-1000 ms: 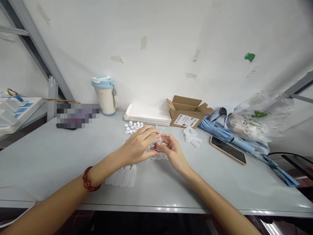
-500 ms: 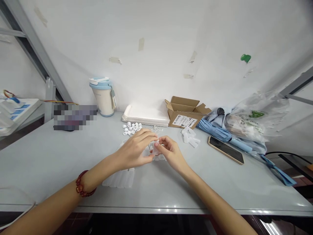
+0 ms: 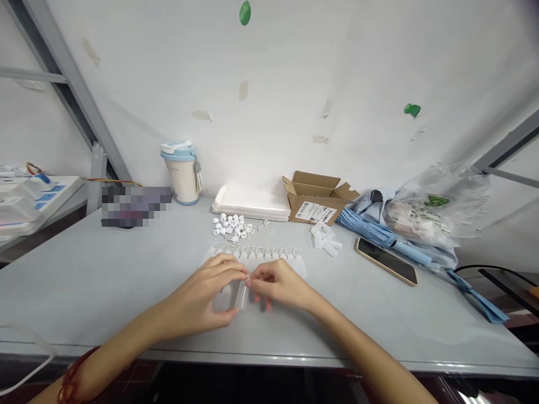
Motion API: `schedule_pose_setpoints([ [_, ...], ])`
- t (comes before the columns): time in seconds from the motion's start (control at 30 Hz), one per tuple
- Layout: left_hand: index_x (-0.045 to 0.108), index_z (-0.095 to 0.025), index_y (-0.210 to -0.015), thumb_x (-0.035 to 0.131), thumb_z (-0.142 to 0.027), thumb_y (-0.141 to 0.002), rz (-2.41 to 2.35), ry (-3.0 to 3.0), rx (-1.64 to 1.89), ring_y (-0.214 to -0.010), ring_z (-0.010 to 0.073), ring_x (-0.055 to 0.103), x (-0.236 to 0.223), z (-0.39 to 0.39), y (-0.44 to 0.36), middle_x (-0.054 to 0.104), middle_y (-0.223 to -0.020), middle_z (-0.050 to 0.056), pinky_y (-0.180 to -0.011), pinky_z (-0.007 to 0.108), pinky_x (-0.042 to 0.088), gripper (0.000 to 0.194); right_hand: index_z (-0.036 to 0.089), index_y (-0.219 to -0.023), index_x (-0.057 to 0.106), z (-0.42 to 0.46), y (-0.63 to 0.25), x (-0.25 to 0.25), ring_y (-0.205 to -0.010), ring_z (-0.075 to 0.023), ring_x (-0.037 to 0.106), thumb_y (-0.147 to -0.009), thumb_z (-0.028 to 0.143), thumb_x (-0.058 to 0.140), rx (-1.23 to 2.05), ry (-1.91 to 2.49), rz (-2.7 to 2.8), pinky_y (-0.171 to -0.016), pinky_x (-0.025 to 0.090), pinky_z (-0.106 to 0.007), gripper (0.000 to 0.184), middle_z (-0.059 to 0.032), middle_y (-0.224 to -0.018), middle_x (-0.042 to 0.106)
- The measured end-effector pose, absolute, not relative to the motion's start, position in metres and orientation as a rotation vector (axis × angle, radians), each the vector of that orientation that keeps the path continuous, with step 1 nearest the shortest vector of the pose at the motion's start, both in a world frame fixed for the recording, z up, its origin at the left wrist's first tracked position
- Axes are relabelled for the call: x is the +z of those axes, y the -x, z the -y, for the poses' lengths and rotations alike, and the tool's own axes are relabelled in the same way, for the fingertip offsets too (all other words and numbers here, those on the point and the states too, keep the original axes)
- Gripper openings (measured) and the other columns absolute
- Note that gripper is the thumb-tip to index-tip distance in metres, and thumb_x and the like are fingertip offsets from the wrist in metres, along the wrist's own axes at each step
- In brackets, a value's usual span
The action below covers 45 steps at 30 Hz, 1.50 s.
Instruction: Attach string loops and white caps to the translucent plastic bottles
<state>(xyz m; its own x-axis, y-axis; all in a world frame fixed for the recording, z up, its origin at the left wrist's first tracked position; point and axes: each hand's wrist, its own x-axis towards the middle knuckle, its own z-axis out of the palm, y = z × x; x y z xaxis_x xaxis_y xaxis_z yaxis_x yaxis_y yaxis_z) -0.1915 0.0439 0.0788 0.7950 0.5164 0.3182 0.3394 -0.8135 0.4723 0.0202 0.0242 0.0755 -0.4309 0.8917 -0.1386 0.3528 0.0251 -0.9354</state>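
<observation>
1. Possibly the clear tube (image 3: pixel 241 295) could slip or tilt, since the left hand (image 3: pixel 206 292) appears to grip it only at its ends, thumb low and fingers high.
2. A sideways push from the right hand (image 3: pixel 281 283) might twist it out of that narrow hold; its smooth-looking wall would make this likelier.
3. The right thumb and fingertips are drawn together at the tube's upper end; whether they pinch the tube or some small part, I cannot tell.
4. The tube stands between the hands, slightly tilted, over the near part of the tabletop (image 3: pixel 168 252).
5. Just beyond the hands lies a row of translucent pieces with looped cords (image 3: pixel 269 253); a low knuckle could snag one. Farther back sit small white caps (image 3: pixel 229 224).
</observation>
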Motion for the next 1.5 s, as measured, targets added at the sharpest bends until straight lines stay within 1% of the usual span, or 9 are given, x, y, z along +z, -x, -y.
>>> schedule_pose_setpoints([
  [0.13,0.054,-0.022,-0.108,0.058,-0.009,-0.068,-0.635,-2.547,0.486,-0.115,0.0219,0.042,0.082,-0.034,0.198,0.058,-0.115,0.003,-0.097,0.035,0.040,0.043,0.014,-0.071,0.060,-0.019,-0.018,0.078,-0.038,-0.0059,0.052,-0.082,0.037,0.057,1.514,1.242,1.905,-0.040,0.036,-0.017,0.026,0.0008,-0.060,0.062],
  [0.23,0.055,-0.022,-0.106,0.058,-0.009,-0.066,-0.626,-2.523,0.429,-0.114,0.0222,0.044,0.083,-0.029,0.200,0.058,-0.114,0.003,-0.097,0.035,0.041,0.042,0.014,-0.068,0.059,-0.017,-0.017,0.078,-0.038,-0.0054,0.051,-0.083,0.036,0.057,1.545,1.249,1.999,-0.041,0.036,-0.016,0.026,0.0021,-0.058,0.061],
  [0.37,0.057,-0.021,-0.104,0.058,-0.010,-0.065,-0.638,-2.505,0.426,-0.114,0.0239,0.045,0.081,-0.028,0.200,0.060,-0.113,0.004,-0.096,0.035,0.042,0.040,0.014,-0.070,0.059,-0.018,-0.016,0.077,-0.038,-0.0050,0.051,-0.083,0.030,0.055,1.509,1.275,2.097,-0.042,0.036,-0.016,0.021,0.0038,-0.057,0.060],
  [0.5,0.058,-0.021,-0.102,0.057,-0.008,-0.065,-0.640,-2.498,0.431,-0.111,0.0235,0.046,0.077,-0.030,0.199,0.061,-0.110,0.003,-0.094,0.034,0.044,0.040,0.015,-0.072,0.059,-0.019,-0.015,0.076,-0.038,-0.0044,0.050,-0.083,0.027,0.055,1.454,1.277,2.138,-0.044,0.037,-0.015,0.018,0.0045,-0.057,0.059],
  [0.8,0.056,-0.020,-0.106,0.056,-0.010,-0.069,-0.656,-2.532,0.403,-0.114,0.0240,0.043,0.076,-0.035,0.199,0.058,-0.115,0.004,-0.097,0.037,0.042,0.039,0.015,-0.075,0.058,-0.019,-0.015,0.078,-0.037,-0.0042,0.047,-0.084,0.028,0.054,1.382,1.292,2.165,-0.045,0.038,-0.016,0.016,0.0046,-0.058,0.059],
  [1.17,0.053,-0.021,-0.109,0.055,-0.008,-0.069,-0.687,-2.524,0.371,-0.115,0.0225,0.042,0.078,-0.038,0.201,0.056,-0.113,0.004,-0.097,0.036,0.042,0.042,0.016,-0.081,0.060,-0.019,-0.015,0.077,-0.037,-0.0047,0.048,-0.084,0.027,0.056,1.347,1.280,2.191,-0.049,0.040,-0.017,0.012,0.0063,-0.055,0.056],
  [1.33,0.054,-0.022,-0.110,0.056,-0.009,-0.069,-0.685,-2.520,0.373,-0.114,0.0225,0.045,0.079,-0.039,0.202,0.057,-0.114,0.004,-0.096,0.034,0.044,0.043,0.016,-0.085,0.062,-0.019,-0.014,0.076,-0.037,-0.0049,0.048,-0.084,0.027,0.056,1.344,1.302,2.188,-0.048,0.040,-0.017,0.013,0.0061,-0.056,0.056],
  [1.5,0.054,-0.022,-0.111,0.057,-0.010,-0.069,-0.655,-2.550,0.376,-0.117,0.0232,0.044,0.079,-0.039,0.203,0.057,-0.117,0.004,-0.098,0.035,0.042,0.043,0.015,-0.084,0.061,-0.019,-0.014,0.076,-0.037,-0.0046,0.047,-0.083,0.027,0.057,1.348,1.302,2.192,-0.047,0.039,-0.017,0.012,0.0063,-0.056,0.056],
])
